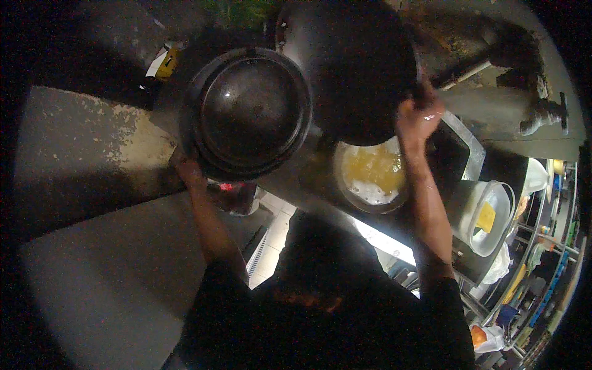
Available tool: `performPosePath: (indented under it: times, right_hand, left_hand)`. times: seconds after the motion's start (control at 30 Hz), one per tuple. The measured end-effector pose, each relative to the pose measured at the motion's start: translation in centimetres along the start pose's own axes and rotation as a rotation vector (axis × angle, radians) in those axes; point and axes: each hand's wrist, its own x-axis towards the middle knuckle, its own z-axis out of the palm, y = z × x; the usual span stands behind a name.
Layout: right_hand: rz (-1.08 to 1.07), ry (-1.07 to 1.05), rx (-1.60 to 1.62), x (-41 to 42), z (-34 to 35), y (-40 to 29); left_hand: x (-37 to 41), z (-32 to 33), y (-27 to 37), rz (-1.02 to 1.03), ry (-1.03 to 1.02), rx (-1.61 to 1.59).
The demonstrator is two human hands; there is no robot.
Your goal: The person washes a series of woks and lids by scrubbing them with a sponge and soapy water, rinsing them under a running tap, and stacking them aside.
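My left hand [188, 170] grips the lower left rim of a dark round metal pan [252, 111], which looks like two or more nested together. My right hand [420, 115] looks wet and slightly blurred. It holds a much larger dark round pan [356, 69] by the right edge, tilted up beside the smaller one. Just under that pan's lower edge is a round bowl [344, 196] of yellowish liquid with white foam. The fingers behind both rims are partly hidden.
To the right stands a clear plastic tub [502, 231] with a yellow sponge [485, 217] inside. A metal rack [532, 277] with assorted items runs along the far right. At left, a wall [78, 134] has peeling paint. A grey surface [120, 259] lies at lower left.
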Motion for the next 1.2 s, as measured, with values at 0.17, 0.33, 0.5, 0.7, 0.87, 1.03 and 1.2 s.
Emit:
performPosePath:
  times: [0.17,0.33,0.5,0.7,0.87,1.03,1.2]
  right_hand:
    - [0.169,-0.076,0.039,-1.6,3.1,0.3]
    - [0.332,-0.298,-0.073,-6.6,1.3,1.6]
    - [0.61,-0.444,0.034,-12.9,5.2,1.0]
    - [1.021,-0.581,0.035,-14.8,10.8,0.4]
    - [0.917,-0.726,0.393,-15.1,14.4,3.8]
    - [0.928,-0.676,0.765,-14.6,10.0,12.8]
    - [0.524,-0.941,-0.432,-28.2,-2.5,31.0]
  left_hand:
    - [1.5,-3.4,-2.4,0.052,0.085,0.403]
    - [4.7,-11.7,-2.3,0.048,-0.277,-0.205]
    - [-6.1,0.0,5.8,0.571,0.102,0.714]
    - [-0.9,-3.6,6.2,0.628,0.167,0.757]
    - [0.4,-3.6,1.9,0.301,0.005,0.651]
    - [-5.6,0.2,-6.2,-0.056,-0.182,0.346]
    - [-8.8,4.7,-9.4,-0.054,-0.19,0.313]
